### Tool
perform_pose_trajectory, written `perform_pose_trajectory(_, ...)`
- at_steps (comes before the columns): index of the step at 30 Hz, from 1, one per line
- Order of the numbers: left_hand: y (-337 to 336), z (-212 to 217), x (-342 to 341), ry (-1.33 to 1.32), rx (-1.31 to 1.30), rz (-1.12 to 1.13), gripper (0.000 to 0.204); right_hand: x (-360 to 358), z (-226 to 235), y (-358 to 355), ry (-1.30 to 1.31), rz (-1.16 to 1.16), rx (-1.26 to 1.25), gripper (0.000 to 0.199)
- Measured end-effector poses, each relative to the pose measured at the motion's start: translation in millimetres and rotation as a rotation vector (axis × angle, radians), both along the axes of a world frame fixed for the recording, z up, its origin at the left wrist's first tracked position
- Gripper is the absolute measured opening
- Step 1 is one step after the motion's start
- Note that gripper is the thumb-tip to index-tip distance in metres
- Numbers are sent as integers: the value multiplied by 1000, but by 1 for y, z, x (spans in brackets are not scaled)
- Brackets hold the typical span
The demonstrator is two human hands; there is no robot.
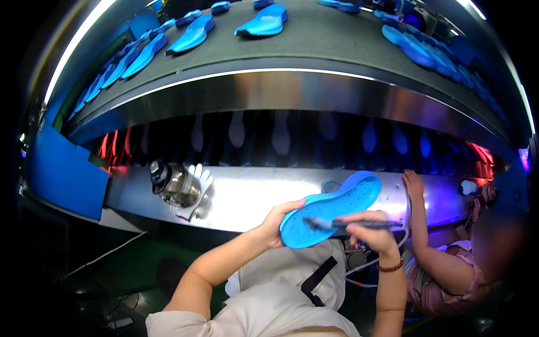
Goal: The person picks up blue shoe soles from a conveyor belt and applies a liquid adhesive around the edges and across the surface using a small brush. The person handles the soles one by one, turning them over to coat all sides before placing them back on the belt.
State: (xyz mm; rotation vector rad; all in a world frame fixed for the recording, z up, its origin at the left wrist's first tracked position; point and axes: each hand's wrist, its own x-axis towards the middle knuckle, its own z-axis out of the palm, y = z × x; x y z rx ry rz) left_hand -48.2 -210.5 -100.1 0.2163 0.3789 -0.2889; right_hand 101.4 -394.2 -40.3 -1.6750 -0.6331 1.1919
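In front of me a bright blue shoe sole point(353, 196) is tilted, its perforated, embossed face toward me. My left hand point(275, 226) is closed on its near left end, with the thumb along the rim. My right hand point(373, 231) is closed around a brush point(368, 224) with a dark, slender handle. The blurred bristles lie over the near half of the sole; whether they touch it I cannot tell. A pale tube point(405, 216) runs by the rear end of the brush handle.
A steel ledge point(241, 191) carries a clear bottle point(177, 185) with a black lid and a white glove point(202, 180) on the left. Beyond it, a conveyor belt point(320, 42) bears several blue soles point(264, 21). On the right, another person's hand point(414, 184) rests on the ledge.
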Motion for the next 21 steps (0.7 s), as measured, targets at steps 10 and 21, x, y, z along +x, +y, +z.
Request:
perform_pose_trajectory(10,7,-22,10,9,103,31,57,-35,-57,-17,-66,-496,344,20)
perform_pose_trajectory(21,86,131,195,-520,319,666,59,-29,-44,-69,209,-720,334,21)
